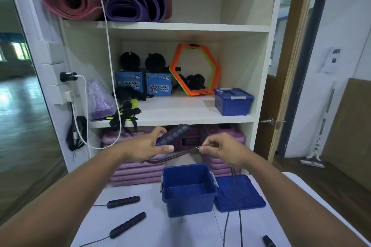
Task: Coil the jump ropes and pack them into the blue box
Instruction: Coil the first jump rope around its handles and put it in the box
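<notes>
The handle (174,134) in the left hand (146,144) is ribbed, matt black; the blue box (188,204) beneath is smooth, slightly glossy plastic.

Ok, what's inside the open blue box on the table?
Nothing visible: the blue box shows only its bare floor and inner walls. Its near wall hides the front strip of the floor.

Coiling a jump rope over the open box

My left hand (148,146) grips the jump rope's dark ribbed handle end (175,133). My right hand (222,150) pinches its thin black cord (180,153), stretched between both hands above the open blue plastic box (186,204). More cord hangs across the flat blue lid (247,196) just beside the box on the white table (180,230). Two more dark ribbed handles (123,202) lie left of the box.
</notes>
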